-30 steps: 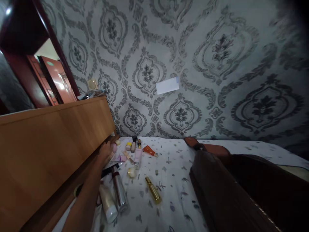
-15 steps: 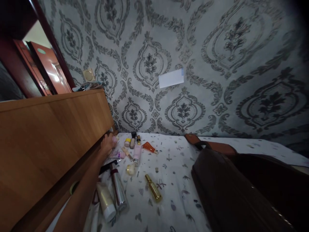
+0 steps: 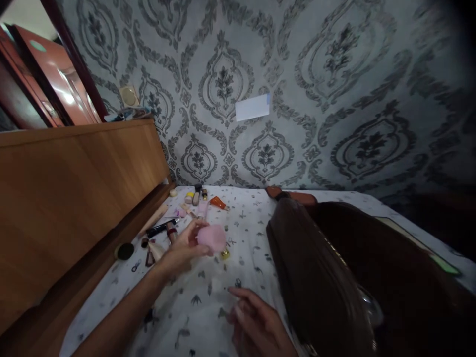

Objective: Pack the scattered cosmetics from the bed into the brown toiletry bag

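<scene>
My left hand (image 3: 188, 243) is closed around a small pink jar (image 3: 211, 238), held above the patterned white sheet (image 3: 186, 302). Lower down, my right hand (image 3: 258, 320) hovers over the sheet with its fingers apart and nothing in them. Right beside it stands a dark brown leather bag (image 3: 308, 267) with its top gaping. Partly hidden behind the pink jar lies a gold bottle (image 3: 225, 254). Past the left hand, an orange bottle (image 3: 218, 202) and a pale pink tube (image 3: 203, 209) rest on the sheet.
A wooden headboard (image 3: 82, 173) runs along the left side. Near it lie a black slim item (image 3: 159, 228), a dark round item (image 3: 124, 251) and several other cosmetics. Patterned wallpaper (image 3: 223, 139) covers the wall behind. A clear rounded object (image 3: 370, 307) shows in the bag's opening.
My left hand has come from beside the headboard toward the middle with the pink jar. My right hand has entered at the bottom. The view has shifted.
</scene>
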### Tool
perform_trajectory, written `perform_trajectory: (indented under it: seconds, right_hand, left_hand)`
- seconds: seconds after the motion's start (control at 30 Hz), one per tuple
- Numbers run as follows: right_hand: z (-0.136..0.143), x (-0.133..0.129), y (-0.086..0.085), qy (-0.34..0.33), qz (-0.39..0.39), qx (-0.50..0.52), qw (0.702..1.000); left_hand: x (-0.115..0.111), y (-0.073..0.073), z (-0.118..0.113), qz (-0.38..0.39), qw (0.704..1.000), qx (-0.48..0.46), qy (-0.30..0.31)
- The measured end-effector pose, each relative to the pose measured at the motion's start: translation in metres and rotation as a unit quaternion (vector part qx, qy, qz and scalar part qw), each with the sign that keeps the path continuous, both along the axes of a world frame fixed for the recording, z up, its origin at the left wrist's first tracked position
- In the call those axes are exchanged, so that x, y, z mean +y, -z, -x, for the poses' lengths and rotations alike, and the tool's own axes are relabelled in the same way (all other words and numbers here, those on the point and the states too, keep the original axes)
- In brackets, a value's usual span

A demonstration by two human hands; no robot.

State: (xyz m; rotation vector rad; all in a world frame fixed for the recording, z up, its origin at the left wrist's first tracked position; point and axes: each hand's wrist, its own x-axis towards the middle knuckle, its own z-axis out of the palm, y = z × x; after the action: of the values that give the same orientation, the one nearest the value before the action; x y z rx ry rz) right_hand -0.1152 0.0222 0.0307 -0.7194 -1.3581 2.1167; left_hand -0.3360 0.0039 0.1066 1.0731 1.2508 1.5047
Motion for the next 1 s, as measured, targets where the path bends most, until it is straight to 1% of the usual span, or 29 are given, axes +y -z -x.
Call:
perform_trajectory:
  seconds: [0.07,0.13,0.2,0.27,0.37,0.47,0.57,0.67,0.73,0.87,1.0]
  right_hand:
    - [0.001,0.002,0.002,0.006,-0.007,0.018,1.0]
    - [0.001,0.006,0.001,0.008,-0.004,0.038,0.999]
    - [0.0,0.007,-0.003,0.009,0.003,0.051,0.999]
    - [-0.002,0.005,-0.008,0.014,0.01,0.056,0.998]
    - [-0.003,0.003,-0.013,0.017,0.012,0.061,0.998]
    - [-0.003,0.003,-0.012,0.01,0.009,0.063,0.998]
    - [-0.003,0.005,-0.008,-0.001,0.003,0.044,0.999]
    - [-0.002,0.005,-0.007,-0.012,0.008,0.05,0.999]
    - [-0.002,0.005,-0.009,-0.018,0.017,0.059,0.998]
    - [-0.003,0.004,-0.016,-0.011,0.03,0.092,0.995]
    - [-0.005,0.003,-0.015,0.007,0.039,0.106,0.994]
  left_hand:
    - [-0.008,0.009,-0.023,0.006,0.999,0.04,0.025]
    - [-0.015,0.016,-0.041,0.012,0.994,0.095,0.045]
    - [-0.021,0.019,-0.055,0.007,0.984,0.171,0.039]
    - [-0.026,0.023,-0.063,-0.019,0.965,0.26,0.012]
    - [-0.031,0.03,-0.07,-0.075,0.926,0.369,-0.025]
    - [-0.034,0.039,-0.073,-0.126,0.89,0.438,-0.027]
    - [-0.036,0.044,-0.077,-0.146,0.869,0.472,-0.023]
    - [-0.037,0.047,-0.08,-0.154,0.859,0.487,-0.036]
    - [-0.037,0.048,-0.081,-0.161,0.853,0.494,-0.047]
    - [-0.037,0.05,-0.079,-0.169,0.842,0.509,-0.062]
    - [-0.039,0.054,-0.076,-0.17,0.837,0.517,-0.063]
